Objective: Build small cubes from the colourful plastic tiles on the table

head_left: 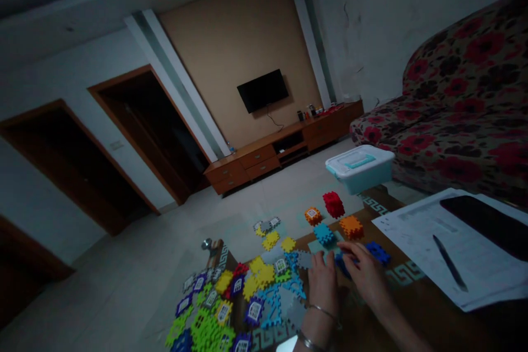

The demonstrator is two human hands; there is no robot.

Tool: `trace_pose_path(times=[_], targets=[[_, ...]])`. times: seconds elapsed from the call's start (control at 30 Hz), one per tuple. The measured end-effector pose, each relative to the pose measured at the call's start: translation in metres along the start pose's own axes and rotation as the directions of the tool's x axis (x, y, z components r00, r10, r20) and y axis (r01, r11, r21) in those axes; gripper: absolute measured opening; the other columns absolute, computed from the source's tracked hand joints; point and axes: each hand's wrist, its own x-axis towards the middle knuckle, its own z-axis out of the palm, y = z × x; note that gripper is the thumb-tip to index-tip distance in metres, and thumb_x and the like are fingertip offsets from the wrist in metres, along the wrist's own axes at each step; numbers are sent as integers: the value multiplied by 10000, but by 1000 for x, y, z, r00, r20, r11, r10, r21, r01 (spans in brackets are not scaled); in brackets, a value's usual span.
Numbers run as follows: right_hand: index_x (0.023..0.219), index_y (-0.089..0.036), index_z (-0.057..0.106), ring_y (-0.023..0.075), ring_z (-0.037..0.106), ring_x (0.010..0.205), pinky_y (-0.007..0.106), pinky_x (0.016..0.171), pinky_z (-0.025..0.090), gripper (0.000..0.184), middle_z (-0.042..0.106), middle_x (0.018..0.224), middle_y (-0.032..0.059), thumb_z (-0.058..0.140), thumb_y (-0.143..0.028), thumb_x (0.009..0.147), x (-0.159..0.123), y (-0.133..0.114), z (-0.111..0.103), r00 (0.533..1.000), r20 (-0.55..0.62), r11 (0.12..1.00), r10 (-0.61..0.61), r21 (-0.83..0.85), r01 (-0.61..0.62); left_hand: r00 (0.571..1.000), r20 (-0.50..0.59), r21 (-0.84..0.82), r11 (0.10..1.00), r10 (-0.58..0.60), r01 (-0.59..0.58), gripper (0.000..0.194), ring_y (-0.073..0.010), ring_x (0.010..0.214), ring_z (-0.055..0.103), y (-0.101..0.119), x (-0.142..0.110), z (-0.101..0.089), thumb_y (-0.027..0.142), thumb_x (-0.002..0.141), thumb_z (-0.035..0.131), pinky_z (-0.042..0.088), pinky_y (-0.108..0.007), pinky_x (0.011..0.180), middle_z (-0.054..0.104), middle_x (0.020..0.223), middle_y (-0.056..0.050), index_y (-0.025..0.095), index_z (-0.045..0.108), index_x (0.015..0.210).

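Observation:
Low in the view, both my hands are over the dark glass table. My right hand (365, 270) has its thumb and fingers closed on a blue interlocking block piece (341, 265). My left hand (323, 280), with bracelets on the wrist, comes at the same piece from the left with bent fingers; its grip is partly hidden. A grey toothed piece (304, 259) lies just left of those fingers. Beyond my hands stand a light blue block (324, 234), an orange block (352, 227) and a red stack (333, 204). Another blue block (378, 253) is to the right.
Loose toothed pieces spread leftward, among them yellow ones (259, 278) and green ones (206, 330). An orange block with a white window (313, 215) stands farther back. Right are papers (406, 231), a pen (450, 264) and a black case (487, 225). A lidded teal box (365, 173) is behind.

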Motion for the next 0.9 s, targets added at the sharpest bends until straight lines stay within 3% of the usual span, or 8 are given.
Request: trace_pose_path(times=[0.13,0.23,0.3,0.4,0.47,0.53,0.73,0.9], targets=[[946,-204,684,263,658,954,401,844,531,304,694,996,117,404,-270,849,-21,-4,23,985,161,995,-64,-63,75,980,-186,25,996,-77,83,747,-279,1437,277,-77,-64,-6,175,720,615,262,-416,1173,322,1558,-114,228,406,1435],[1002,-194,697,261,643,983,398,895,504,327,687,1009,115,413,-207,840,-45,-1,47,934,340,971,-112,-160,175,890,-372,53,951,-264,305,527,-287,1443,292,-151,-107,-21,287,848,527,266,-438,1175,346,1551,-133,193,500,1366],[1080,-180,696,292,630,994,413,883,500,354,676,1007,127,488,-181,793,-62,4,60,899,429,924,-92,-300,238,728,-551,64,849,-408,524,458,-304,1429,321,-198,-131,-38,286,882,487,315,-463,1140,384,1527,-148,182,537,1326],[1183,-170,671,344,609,1001,433,839,501,478,654,1015,144,604,-156,710,-80,13,78,873,485,810,-42,-495,314,485,-676,28,638,-555,769,429,-334,1389,378,-254,-156,-62,362,920,447,418,-486,1033,447,1480,-154,198,550,1302],[1183,-169,673,353,604,1005,434,834,500,493,644,1031,152,619,-138,693,-87,17,88,862,506,770,-35,-536,346,394,-678,-13,546,-621,838,463,-357,1344,435,-277,-166,-69,409,940,397,443,-488,983,491,1437,-172,182,538,1317],[1169,-163,678,344,609,1013,429,856,498,471,639,1044,158,601,-124,706,-92,20,101,851,524,773,-34,-526,355,394,-639,-34,535,-661,844,476,-358,1328,457,-289,-167,-67,404,955,354,432,-496,991,494,1433,-188,165,534,1324],[1233,-173,623,270,588,1164,374,1024,444,503,604,1242,140,514,-118,745,-105,8,143,779,619,895,-99,-288,342,572,-570,-151,760,-589,632,470,-322,1404,380,-293,-142,-51,297,942,357,353,-529,1109,380,1523,-216,114,503,1349],[1234,-189,609,271,511,1283,423,1091,399,479,528,1390,139,474,-110,782,-119,-4,164,789,596,912,-151,-223,343,615,-630,-157,853,-474,497,472,-199,1383,426,-317,-136,-55,188,916,318,348,-293,1143,476,1483,-125,98,486,1347]])
